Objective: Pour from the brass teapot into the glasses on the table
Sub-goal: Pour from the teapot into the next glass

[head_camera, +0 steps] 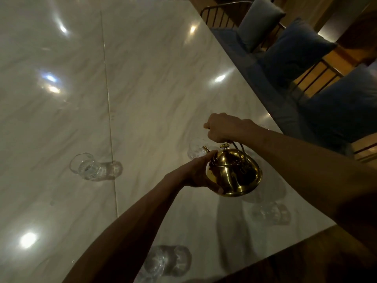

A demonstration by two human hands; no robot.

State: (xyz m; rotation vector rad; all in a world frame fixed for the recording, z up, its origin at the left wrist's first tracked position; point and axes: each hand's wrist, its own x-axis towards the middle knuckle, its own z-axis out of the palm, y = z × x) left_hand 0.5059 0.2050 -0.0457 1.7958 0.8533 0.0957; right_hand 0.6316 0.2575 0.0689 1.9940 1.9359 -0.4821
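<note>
Shiny brass teapot [234, 174], domed lid, tilted toward glass [196, 151].

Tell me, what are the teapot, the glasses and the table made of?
Teapot: polished yellow metal, probably brass, mirroring highlights. Glasses, such as the one on the left: clear glass, see-through with bright glints. Table: glossy pale stone, likely marble or an imitation, faintly veined and reflecting lamps.

Beyond the grip, a brass seam [108, 111] runs up the pale marble. Off to its right, blue cushions [295, 52] lean on wire-backed chairs [220, 15].
</note>
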